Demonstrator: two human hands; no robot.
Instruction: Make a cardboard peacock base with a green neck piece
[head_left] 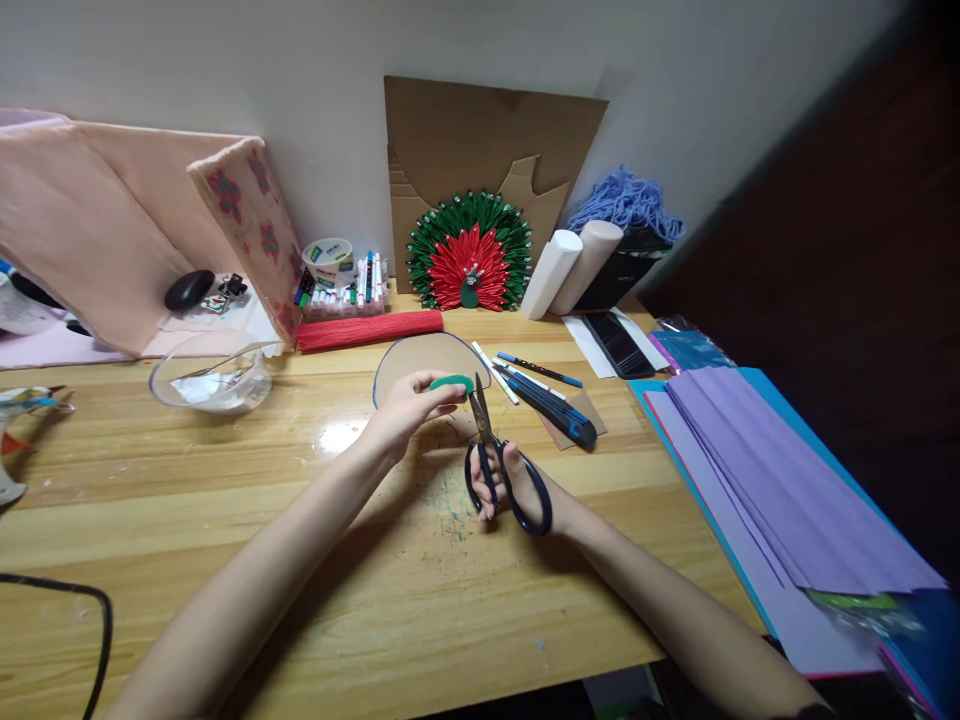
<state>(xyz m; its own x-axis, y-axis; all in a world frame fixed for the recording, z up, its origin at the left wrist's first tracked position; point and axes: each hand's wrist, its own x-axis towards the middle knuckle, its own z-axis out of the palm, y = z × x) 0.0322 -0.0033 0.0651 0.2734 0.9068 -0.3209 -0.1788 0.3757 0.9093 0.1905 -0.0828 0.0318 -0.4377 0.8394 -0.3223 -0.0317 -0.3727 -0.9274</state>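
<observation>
My left hand (409,405) pinches a small green paper strip (452,382) above a brown cardboard piece with a rounded top (427,358) lying on the wooden table (247,480). My right hand (517,482) has its fingers through the black handles of a pair of scissors (491,450). The blades point up toward the end of the green strip and look nearly closed next to it.
Beside the scissors lie a blue-black utility knife (551,405), pens and a white stick. A glass bowl (211,375) stands at left, a red paper roll (369,330) behind. A green-red paper fan (470,250) leans on cardboard. Purple and blue sheets (780,470) fill the right.
</observation>
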